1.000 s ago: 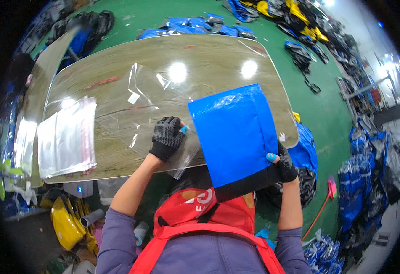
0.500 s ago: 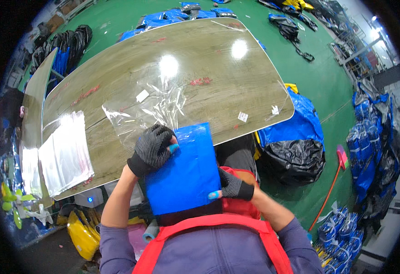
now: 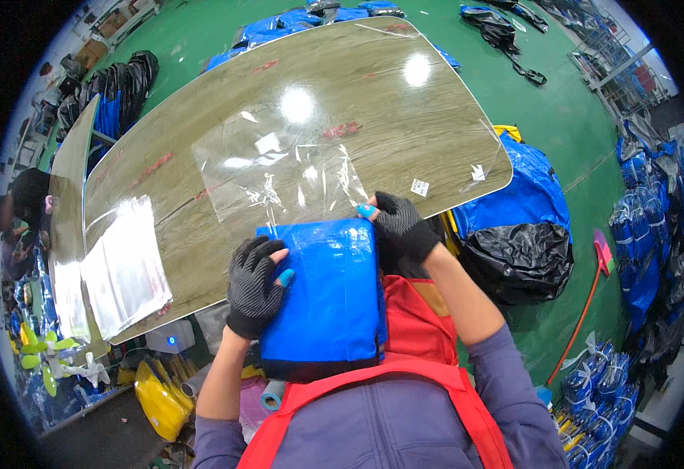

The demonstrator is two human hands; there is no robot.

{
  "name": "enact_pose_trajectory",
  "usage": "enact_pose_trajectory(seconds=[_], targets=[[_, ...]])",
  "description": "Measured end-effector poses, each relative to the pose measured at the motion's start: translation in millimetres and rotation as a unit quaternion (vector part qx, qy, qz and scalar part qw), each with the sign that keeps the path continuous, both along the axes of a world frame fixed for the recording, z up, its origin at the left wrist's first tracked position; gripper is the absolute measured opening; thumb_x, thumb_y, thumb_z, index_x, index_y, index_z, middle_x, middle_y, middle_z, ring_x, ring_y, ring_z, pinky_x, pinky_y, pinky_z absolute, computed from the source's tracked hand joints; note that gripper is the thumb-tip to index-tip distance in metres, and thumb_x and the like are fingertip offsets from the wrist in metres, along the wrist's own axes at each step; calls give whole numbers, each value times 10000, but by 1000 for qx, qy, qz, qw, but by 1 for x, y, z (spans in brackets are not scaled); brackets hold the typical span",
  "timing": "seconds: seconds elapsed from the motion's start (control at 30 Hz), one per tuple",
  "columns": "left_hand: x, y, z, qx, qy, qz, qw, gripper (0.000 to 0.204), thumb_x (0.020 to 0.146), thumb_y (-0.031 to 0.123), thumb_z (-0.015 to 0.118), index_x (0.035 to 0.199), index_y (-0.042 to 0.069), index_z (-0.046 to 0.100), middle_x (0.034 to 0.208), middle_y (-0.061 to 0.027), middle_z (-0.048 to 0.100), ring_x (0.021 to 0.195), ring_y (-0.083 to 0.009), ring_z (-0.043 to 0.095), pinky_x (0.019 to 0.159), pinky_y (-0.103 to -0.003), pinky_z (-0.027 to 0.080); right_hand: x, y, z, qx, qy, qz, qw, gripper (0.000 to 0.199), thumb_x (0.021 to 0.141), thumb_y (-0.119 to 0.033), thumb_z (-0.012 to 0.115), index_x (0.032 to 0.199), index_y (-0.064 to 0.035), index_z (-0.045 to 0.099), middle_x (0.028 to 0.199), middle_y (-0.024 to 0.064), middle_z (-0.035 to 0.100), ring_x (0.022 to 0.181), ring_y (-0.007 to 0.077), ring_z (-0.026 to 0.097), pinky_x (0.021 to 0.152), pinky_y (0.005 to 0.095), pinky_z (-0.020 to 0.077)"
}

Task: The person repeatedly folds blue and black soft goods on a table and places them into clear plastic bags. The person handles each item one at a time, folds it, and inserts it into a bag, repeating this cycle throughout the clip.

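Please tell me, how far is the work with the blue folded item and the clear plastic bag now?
Done: the blue folded item looks folded into a flat rectangle, and one clear bag lies spread on the table. In hand: the left hand and right hand both grip the item at the table's near edge. Left: the item is not yet in the bag; a stack of bags waits at the left.

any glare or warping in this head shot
Head view: two bright lamp reflections glare on the glossy table; the clear plastic bag shows streaky highlights; fisheye bends the table's edges and leaves a black rim; the blue folded item between both hands looks sharp.
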State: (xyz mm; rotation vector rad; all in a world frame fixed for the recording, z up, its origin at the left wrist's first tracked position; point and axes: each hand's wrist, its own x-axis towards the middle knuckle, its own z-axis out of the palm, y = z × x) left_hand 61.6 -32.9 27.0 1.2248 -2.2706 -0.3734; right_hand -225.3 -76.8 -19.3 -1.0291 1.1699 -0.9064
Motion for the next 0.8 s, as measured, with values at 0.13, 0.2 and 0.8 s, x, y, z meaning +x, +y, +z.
enact_pose_trajectory(seconds=[0.13,0.2,0.8], targets=[[10,10,-26,-11,159,196,968,457,866,215,646,1259,24,511,1279,-202,531,1205,-326,490,1024,-402,379,-1,35,2,96,-100,0,990,355,845,-308,724,954,8,604,849,75,642,781,145,602,733,281,503],[15,3,-41,119,343,282,888,501,905,237,624,1313,5,450,1274,-186,529,1187,-268,497,1002,-371,400,6,42,-3,45,44,-57,996,412,802,-326,763,946,24,599,827,106,646,753,163,608,704,292,510],[5,29,-18,488,391,191,757,799,763,290,779,1388,30,355,1249,-159,544,1079,-238,570,883,-343,497,12,112,-4,28,-22,-90,995,528,848,-314,698,1225,13,526,1103,146,632,996,225,592,876,373,479]])
